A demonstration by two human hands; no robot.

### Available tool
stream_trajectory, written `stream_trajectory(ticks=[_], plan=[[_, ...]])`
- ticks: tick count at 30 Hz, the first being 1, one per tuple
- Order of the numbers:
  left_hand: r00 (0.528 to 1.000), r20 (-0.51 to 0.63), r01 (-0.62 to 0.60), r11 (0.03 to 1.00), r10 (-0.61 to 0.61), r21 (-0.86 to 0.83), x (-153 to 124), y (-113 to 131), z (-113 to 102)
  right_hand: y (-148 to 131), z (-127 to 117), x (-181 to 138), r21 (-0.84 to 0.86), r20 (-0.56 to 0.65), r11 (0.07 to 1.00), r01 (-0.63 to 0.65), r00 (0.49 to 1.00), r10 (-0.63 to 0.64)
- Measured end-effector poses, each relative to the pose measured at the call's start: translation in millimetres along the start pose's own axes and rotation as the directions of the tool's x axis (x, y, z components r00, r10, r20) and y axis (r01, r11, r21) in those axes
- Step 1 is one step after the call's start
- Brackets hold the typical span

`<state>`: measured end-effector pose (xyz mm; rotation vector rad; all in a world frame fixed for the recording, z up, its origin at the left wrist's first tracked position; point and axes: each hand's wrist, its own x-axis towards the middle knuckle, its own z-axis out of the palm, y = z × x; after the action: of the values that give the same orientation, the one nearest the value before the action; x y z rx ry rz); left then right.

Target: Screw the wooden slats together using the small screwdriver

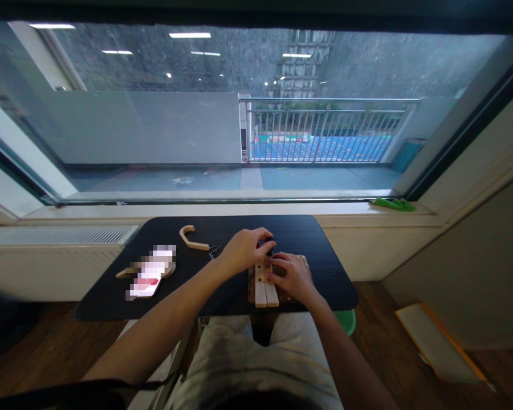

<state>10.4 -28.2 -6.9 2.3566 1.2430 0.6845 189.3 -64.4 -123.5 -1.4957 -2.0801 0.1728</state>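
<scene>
My left hand [245,247] pinches a small dark piece [271,246] upright over the far end of a light wooden block [266,293]; the fingers hide most of that piece. The block is two pale strips lying side by side, with dark round holes in the left one, on a brown wooden base [252,287]. My right hand [294,274] rests on the block from the right, its fingers pressed against the far part. A curved wooden hook [194,245] and several dark screws [214,250] lie to the left of my hands.
The black table [222,302] has rounded corners and stands against the window sill [346,209]. At its left lies a blurred-out phone [147,287] over wooden pieces [126,273]. A green cloth [393,204] is on the sill. Below the table's right side shows a green bowl-like thing [347,322].
</scene>
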Motion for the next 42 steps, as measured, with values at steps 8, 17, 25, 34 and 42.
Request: stream_trajectory(ticks=[8, 17, 25, 34, 42], plan=[[1.0, -0.001, -0.008, 1.0, 0.008, -0.026, -0.9, 1.9, 1.3, 1.3, 1.3, -0.4, -0.004, -0.015, 1.0, 0.008, 1.0, -0.008], [1.0, 0.017, -0.016, 1.0, 0.017, -0.006, -1.1, 1.1, 1.5, -0.5, -0.9, -0.6, 0.006, -0.007, 1.0, 0.003, 1.0, -0.003], [0.999, 0.018, -0.026, 1.0, 0.026, -0.01, -2.1, -1.5, 3.1, -0.1, -0.5, -1.2, 0.038, -0.004, 0.999, -0.008, 1.0, 0.008], [0.998, 0.062, -0.011, 0.999, 0.014, -0.05, -1.9, -3.0, 4.2, -0.5, 0.7, -1.0, 0.035, 0.006, 0.999, -0.016, 1.0, 0.016], [0.997, 0.075, -0.01, 0.997, 0.016, -0.076, -3.6, -3.8, 5.8, 1.6, 3.8, -1.4, 0.058, 0.0, 0.998, -0.023, 1.0, 0.023]])
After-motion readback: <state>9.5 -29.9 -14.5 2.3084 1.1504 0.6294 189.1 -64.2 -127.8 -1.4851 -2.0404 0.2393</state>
